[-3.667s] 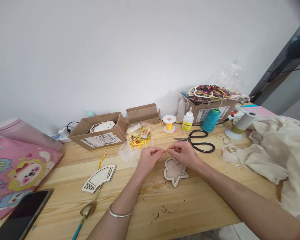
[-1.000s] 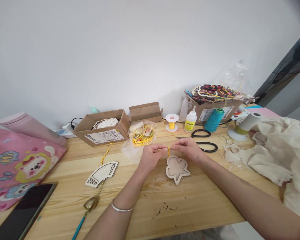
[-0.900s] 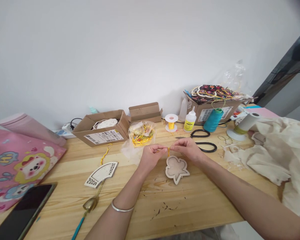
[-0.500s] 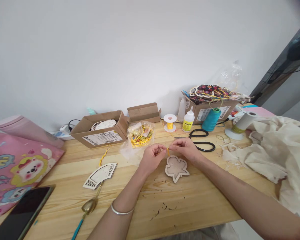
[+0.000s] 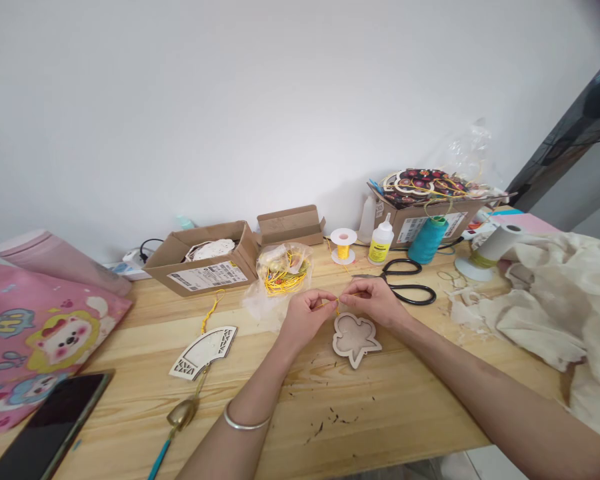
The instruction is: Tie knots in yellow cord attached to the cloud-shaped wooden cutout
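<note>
Between my hands runs a thin yellow cord (image 5: 337, 308), tied to the top of a flower-shaped wooden piece (image 5: 354, 337) that lies on the table. My left hand (image 5: 307, 312) pinches the cord from the left, thumb against forefinger. On the other side my right hand (image 5: 369, 300) pinches it too, its fingertips close to the left ones. The knot itself is too small to make out. Scissors with black handles (image 5: 409, 281) lie just beyond my right hand. A clear bag of yellow cords (image 5: 284, 273) sits behind my left hand.
A fan-shaped wooden piece (image 5: 203, 352) with a gold spoon-like pendant (image 5: 182, 415) lies left, near a phone (image 5: 50, 427). Behind stand an open carton (image 5: 200, 263), a yellow thread spool (image 5: 343, 247), a glue bottle (image 5: 381, 241) and a teal thread cone (image 5: 427, 240). Cream cloth (image 5: 555, 300) covers the right.
My fingertips have drawn slightly apart, with yellow cord now showing between them. The flower-shaped piece stays below on the table. The whole view has shifted a little.
</note>
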### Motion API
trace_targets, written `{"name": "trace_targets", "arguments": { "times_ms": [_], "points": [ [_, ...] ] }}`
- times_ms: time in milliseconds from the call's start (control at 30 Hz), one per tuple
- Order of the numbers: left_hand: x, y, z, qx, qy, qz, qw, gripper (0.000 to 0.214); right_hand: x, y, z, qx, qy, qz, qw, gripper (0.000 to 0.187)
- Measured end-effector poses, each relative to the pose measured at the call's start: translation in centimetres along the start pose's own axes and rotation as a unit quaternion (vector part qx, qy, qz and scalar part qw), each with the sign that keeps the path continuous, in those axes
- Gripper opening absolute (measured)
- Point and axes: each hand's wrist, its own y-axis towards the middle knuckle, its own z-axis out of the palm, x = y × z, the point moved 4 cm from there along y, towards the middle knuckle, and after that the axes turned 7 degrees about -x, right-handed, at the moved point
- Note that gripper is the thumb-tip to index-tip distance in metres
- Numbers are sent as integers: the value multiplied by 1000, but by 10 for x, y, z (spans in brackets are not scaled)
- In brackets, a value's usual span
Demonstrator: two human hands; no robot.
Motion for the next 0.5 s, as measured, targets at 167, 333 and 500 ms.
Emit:
{"name": "trace_targets", "arguments": {
  "times_ms": [167,333,500],
  "points": [
    [0,0,2,11,-25,-12,1000,22,0,0,-1,-29,-64,-42,997,20],
    [3,1,4,16,-42,-29,999,22,2,0,-2,-45,-125,-67,989,19],
    [4,0,3,12,-29,-33,999,24,0,1,-4,-27,-159,-70,985,21]
  ]
}}
